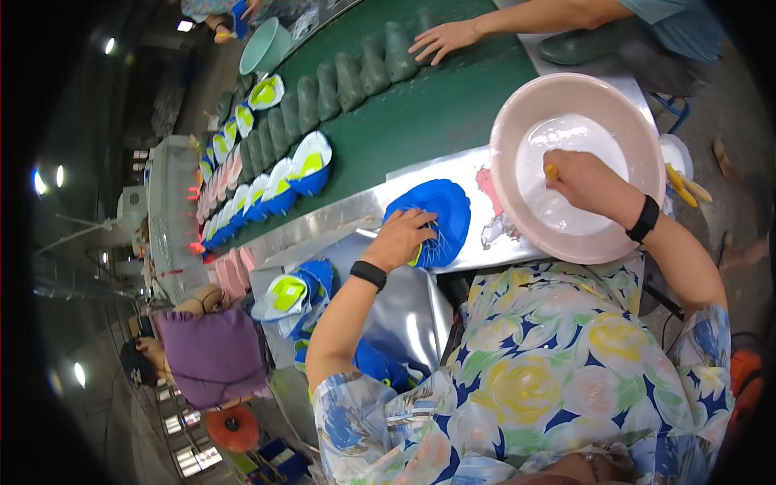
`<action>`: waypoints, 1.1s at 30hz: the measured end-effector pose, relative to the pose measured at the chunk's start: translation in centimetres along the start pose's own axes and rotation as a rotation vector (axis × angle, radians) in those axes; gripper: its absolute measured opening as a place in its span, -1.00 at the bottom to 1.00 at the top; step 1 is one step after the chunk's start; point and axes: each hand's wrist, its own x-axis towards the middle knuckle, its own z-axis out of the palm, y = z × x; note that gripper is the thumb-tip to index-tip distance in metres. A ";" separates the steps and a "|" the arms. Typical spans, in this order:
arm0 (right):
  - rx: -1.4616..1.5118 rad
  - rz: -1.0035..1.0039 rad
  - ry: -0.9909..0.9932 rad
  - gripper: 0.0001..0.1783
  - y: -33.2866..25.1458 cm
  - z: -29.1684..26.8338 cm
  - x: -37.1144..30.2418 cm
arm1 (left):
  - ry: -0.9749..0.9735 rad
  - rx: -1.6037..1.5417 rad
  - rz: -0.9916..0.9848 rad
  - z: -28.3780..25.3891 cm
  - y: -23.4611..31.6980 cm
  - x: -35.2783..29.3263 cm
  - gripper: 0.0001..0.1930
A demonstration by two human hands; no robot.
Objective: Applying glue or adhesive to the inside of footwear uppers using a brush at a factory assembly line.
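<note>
My left hand (398, 237) grips the near edge of a blue shoe upper (440, 206) on the metal edge of the line. White threads cross the upper beside my fingers, and a bit of yellow-green shows under them. Inside a wide pink basin (511, 121), my right hand (584, 182) is closed around a yellow handle (551, 172). White liquid (566, 133) lies in the basin; whatever the handle ends in is hidden by my fist. Several blue, white and yellow-green shoe uppers (295, 293) are piled left of my left forearm.
A green conveyor belt (364, 121) carries rows of dark shoe lasts (349, 81) and blue-and-white uppers (309, 166). Across it, a co-worker's hand (444, 39) reaches over the lasts. Yellow-handled tools (683, 186) lie right of the basin. Someone in purple (212, 352) is at the left.
</note>
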 end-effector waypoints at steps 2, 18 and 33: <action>0.005 0.066 0.133 -0.80 0.2 -2.2 -1.1 | 0.040 -0.233 -0.196 -2.3 -0.2 1.5 -0.56; 0.472 -0.440 0.473 -0.75 -2.5 -9.7 2.0 | 0.478 -1.024 -0.217 -6.3 0.3 9.9 -0.53; 0.538 0.130 0.632 -0.60 0.1 -7.0 -0.9 | 0.647 -1.779 -0.154 -8.2 6.8 14.3 -0.47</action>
